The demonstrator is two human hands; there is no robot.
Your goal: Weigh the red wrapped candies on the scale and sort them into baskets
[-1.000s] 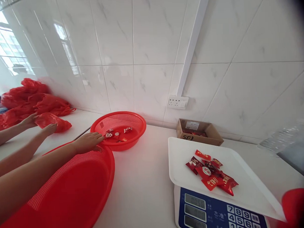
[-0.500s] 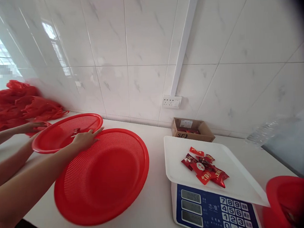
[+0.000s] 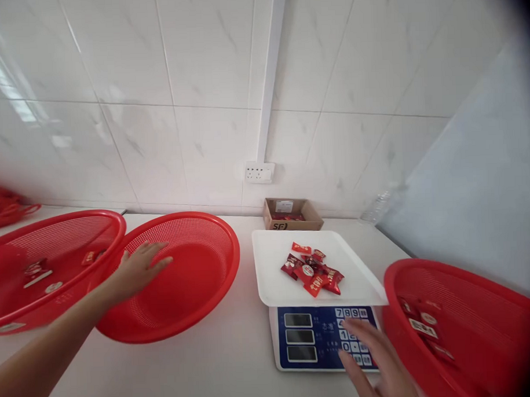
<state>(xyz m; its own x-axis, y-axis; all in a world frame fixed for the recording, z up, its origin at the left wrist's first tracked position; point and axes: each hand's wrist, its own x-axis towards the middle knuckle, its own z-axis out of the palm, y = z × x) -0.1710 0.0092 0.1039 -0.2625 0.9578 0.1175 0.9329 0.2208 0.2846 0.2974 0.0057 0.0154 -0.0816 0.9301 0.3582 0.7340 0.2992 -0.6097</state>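
My left hand (image 3: 139, 269) is open over the left part of an empty red basket (image 3: 181, 282), its fingers apart and holding nothing. At the lower right, my right hand (image 3: 379, 356) hovers open in front of the keypad of a blue and white scale (image 3: 322, 340). Several red candy packets (image 3: 313, 272) lie in a small heap on the scale's white tray (image 3: 272, 279). Another red basket (image 3: 476, 278), to the right of the scale, has several packets (image 3: 426, 320) in it.
A third red basket (image 3: 66, 223) with a few packets stands at the left, tilted. Behind the scale is a cardboard box (image 3: 294, 223). Red bags (image 3: 4, 207) lie at the far left. A clear plastic item (image 3: 378, 209) is by the wall.
The view has turned right. My left hand has moved off the left basket's rim, and my right hand has come into view by the scale. The other person's hands are out of view.
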